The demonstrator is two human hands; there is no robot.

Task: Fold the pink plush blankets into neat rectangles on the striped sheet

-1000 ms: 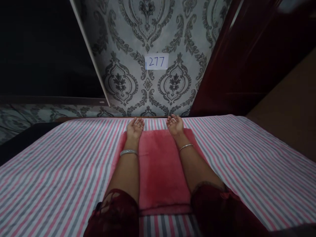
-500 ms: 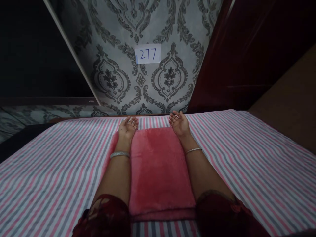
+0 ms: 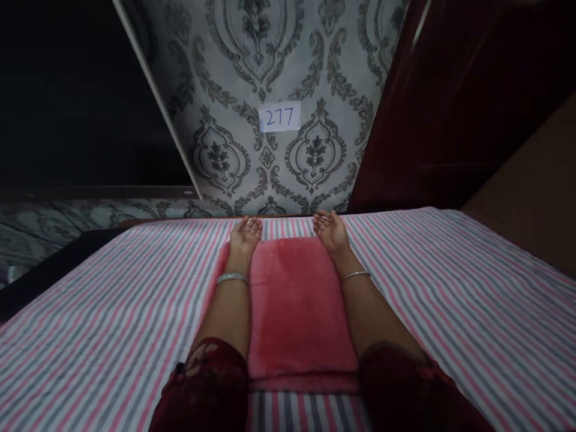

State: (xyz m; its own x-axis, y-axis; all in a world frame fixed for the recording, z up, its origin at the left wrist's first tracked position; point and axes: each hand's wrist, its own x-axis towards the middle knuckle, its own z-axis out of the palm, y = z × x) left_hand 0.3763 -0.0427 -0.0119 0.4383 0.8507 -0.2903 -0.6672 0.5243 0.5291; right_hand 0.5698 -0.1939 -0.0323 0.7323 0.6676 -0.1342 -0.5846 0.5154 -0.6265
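A folded pink plush cloth (image 3: 297, 300) lies flat on a striped sheet (image 3: 157, 300) in the middle of the view. My left hand (image 3: 245, 235) rests palm up at its far left corner, fingers loosely curled and apart, holding nothing. At the far right corner my right hand (image 3: 332, 231) lies the same way, palm up and without anything in it. Both forearms stretch along the cloth's sides, covering its left and right edges in part. Each wrist wears a bangle.
Behind the sheet rises a patterned wall (image 3: 279, 174) with a white paper (image 3: 279, 116) marked 277. A dark screen (image 3: 90, 108) stands at the left. On the right is a dark red glossy panel (image 3: 441, 120), with a brown surface (image 3: 531, 186) beside it.
The whole view has shifted, so the wall, cloth and hands appear slightly lower and further right. Both hands keep their pose beside the cloth, which has not visibly changed.
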